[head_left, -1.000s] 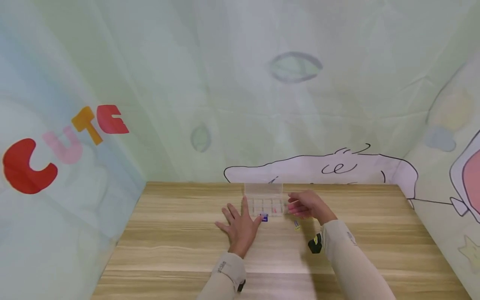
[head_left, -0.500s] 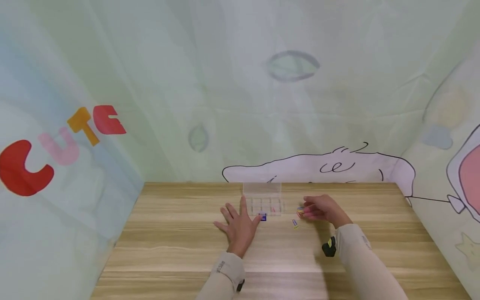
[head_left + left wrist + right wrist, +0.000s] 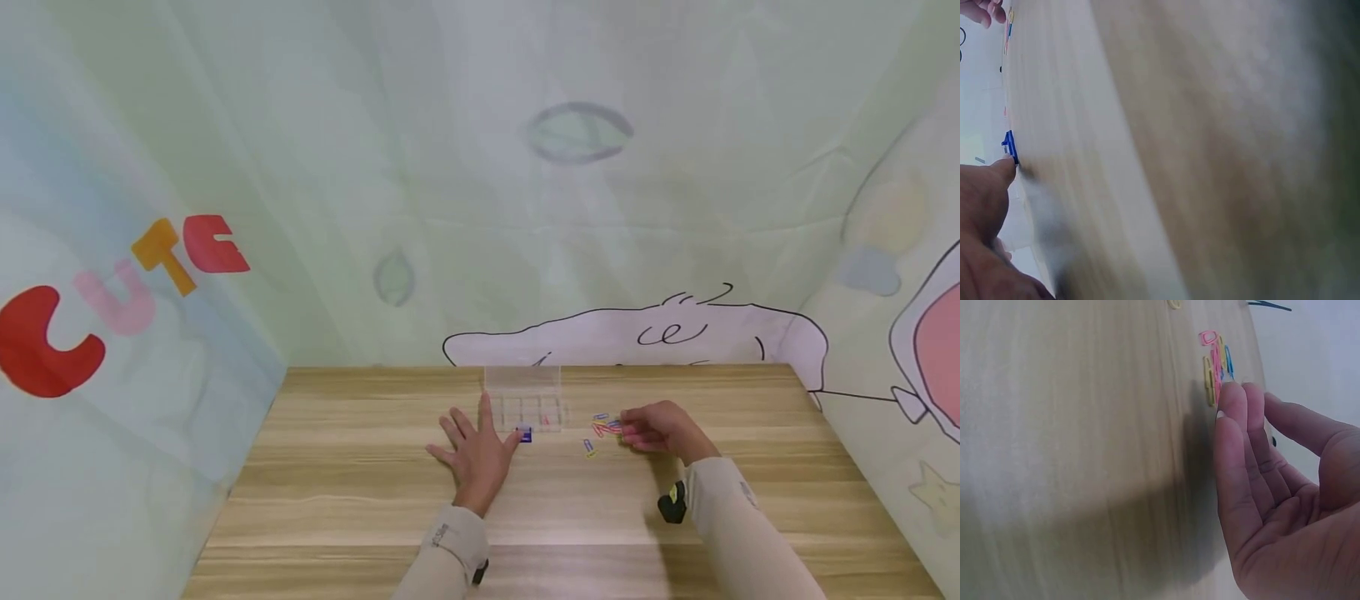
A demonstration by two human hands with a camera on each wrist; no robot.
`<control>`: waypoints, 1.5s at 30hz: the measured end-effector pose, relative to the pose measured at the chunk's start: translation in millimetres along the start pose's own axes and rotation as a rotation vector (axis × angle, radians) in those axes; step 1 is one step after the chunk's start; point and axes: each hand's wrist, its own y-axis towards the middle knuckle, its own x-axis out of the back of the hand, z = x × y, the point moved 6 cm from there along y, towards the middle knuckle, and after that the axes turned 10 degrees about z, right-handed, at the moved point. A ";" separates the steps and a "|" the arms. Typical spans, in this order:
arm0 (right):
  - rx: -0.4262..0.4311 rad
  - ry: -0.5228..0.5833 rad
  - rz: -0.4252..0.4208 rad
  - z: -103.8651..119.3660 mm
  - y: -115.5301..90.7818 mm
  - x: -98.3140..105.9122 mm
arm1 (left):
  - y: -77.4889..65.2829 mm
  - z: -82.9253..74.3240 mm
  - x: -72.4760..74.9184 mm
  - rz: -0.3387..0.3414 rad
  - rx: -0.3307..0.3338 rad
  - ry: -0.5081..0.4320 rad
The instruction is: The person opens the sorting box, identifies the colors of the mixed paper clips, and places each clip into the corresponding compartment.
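Note:
A clear compartment box [image 3: 531,410] stands near the back of the table, its transparent lid [image 3: 522,378] raised behind it. My left hand [image 3: 480,458] is spread flat, index finger along the box's left side. Its thumb touches a small blue piece [image 3: 1011,147] at the box's front edge. One red or pink bit [image 3: 546,421] lies in a right-hand compartment. Right of the box is a small pile of pink, yellow and blue paper clips [image 3: 1215,369]. My right hand [image 3: 660,429] hovers at the pile's right side, fingers loosely bent; nothing shows held between them.
One or two more paper clips [image 3: 588,448] lie in front of the pile. The wooden table [image 3: 360,500] ends at a printed cloth backdrop [image 3: 322,208] behind and on both sides. A dark wrist device [image 3: 672,502] hangs under the right sleeve.
My right hand has moved right, away from beside the box, uncovering the paper clip pile. The left hand stays on the box. The view has shifted slightly.

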 end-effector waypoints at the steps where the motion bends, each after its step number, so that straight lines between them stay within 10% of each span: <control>1: -0.005 -0.002 -0.003 -1.2 0.3 -0.2 | 0.1 0.3 -0.4 0.004 0.000 0.000; 45: 0.037 -0.260 -0.058 -2.1 4.2 -12.4 | 2.0 1.2 -2.3 0.027 0.011 -0.002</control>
